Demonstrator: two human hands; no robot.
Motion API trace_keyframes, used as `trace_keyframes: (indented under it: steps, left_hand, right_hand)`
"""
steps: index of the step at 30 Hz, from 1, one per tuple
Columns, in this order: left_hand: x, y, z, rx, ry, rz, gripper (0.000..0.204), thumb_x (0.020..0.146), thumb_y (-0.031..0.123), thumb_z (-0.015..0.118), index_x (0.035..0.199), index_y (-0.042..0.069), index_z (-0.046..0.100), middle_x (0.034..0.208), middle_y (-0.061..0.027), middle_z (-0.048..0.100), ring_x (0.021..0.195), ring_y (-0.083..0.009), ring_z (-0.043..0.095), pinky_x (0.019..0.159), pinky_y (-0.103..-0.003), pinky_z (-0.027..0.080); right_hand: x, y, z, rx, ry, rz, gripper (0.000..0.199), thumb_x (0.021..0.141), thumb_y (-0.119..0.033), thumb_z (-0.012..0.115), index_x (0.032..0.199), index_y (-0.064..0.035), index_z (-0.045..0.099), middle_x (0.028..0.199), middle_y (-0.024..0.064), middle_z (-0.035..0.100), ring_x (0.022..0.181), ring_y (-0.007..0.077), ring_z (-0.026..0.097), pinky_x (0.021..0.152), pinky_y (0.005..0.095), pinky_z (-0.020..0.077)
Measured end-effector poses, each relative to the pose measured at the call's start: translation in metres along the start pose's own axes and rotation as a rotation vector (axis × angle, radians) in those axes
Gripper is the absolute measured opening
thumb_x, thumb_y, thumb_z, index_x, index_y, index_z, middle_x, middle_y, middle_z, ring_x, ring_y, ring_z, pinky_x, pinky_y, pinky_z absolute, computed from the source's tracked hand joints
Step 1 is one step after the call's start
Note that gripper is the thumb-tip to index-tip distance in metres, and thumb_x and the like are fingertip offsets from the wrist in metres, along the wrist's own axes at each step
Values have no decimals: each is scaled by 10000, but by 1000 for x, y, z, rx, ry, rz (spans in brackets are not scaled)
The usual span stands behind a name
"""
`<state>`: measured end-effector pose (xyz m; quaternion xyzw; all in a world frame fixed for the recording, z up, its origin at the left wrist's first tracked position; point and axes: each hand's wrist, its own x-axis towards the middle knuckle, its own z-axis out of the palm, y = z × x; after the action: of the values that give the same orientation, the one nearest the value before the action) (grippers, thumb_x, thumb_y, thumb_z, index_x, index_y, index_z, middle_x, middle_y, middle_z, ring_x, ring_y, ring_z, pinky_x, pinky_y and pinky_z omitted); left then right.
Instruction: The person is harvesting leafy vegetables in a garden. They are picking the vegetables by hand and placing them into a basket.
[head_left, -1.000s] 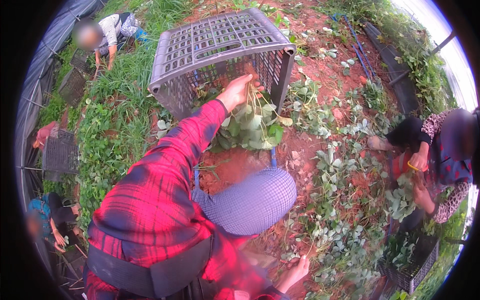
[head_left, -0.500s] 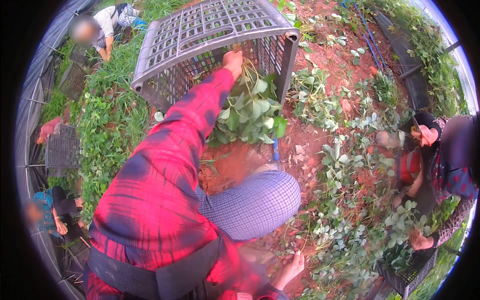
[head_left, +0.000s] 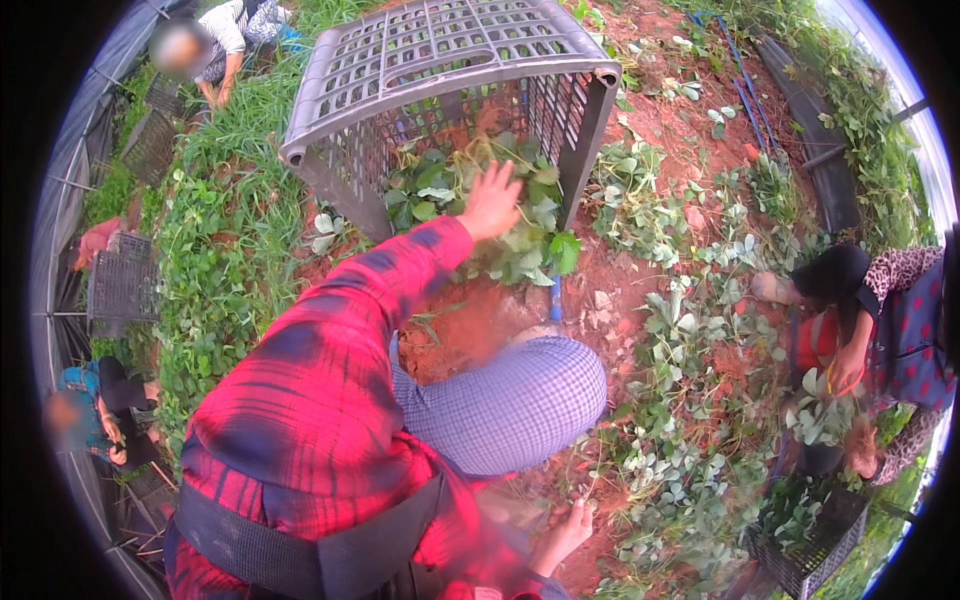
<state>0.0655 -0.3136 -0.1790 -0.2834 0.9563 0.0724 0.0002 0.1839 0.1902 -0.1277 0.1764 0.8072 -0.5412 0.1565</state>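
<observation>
Head view: our left hand (head_left: 492, 200), fingers spread, presses the leafy plants (head_left: 520, 240) into the tipped grey crate (head_left: 440, 70) at upper centre. We should push them deep. Our right hand (head_left: 565, 530), lower centre, pinches a thin stem (head_left: 592, 480).

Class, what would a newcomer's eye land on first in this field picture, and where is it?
First, the big grey crate tipped on its side at top centre, with leafy plants spilling from its mouth. The left hand, on a red plaid sleeve, presses into those plants. At right, a co-worker crouches on red soil.
</observation>
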Motion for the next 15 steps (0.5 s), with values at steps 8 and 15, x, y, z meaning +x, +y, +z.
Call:
trace_keyframes:
  steps: [8, 15]
  left_hand:
    - [7, -52, 2, -197, -87, -147, 447, 665, 175, 583, 1056, -4, 461, 1108, -230, 471, 1016, -379, 472, 852, -417, 408]
    - [7, -62, 17, 72, -288, 125, 501, 743, 278, 560, 1194, 100, 434, 1131, -242, 462, 1058, -383, 446, 873, -439, 380]
  right_hand:
    - [-21, -25, 14, 253, -12, 181, 116, 839, -133, 493, 828, -38, 557, 561, -30, 458, 425, 35, 342, 392, 164, 260]
    - [-12, -60, -5, 334, 114, 210, 166, 851, -163, 488, 789, -31, 568, 522, -34, 427, 443, 38, 366, 403, 182, 272]
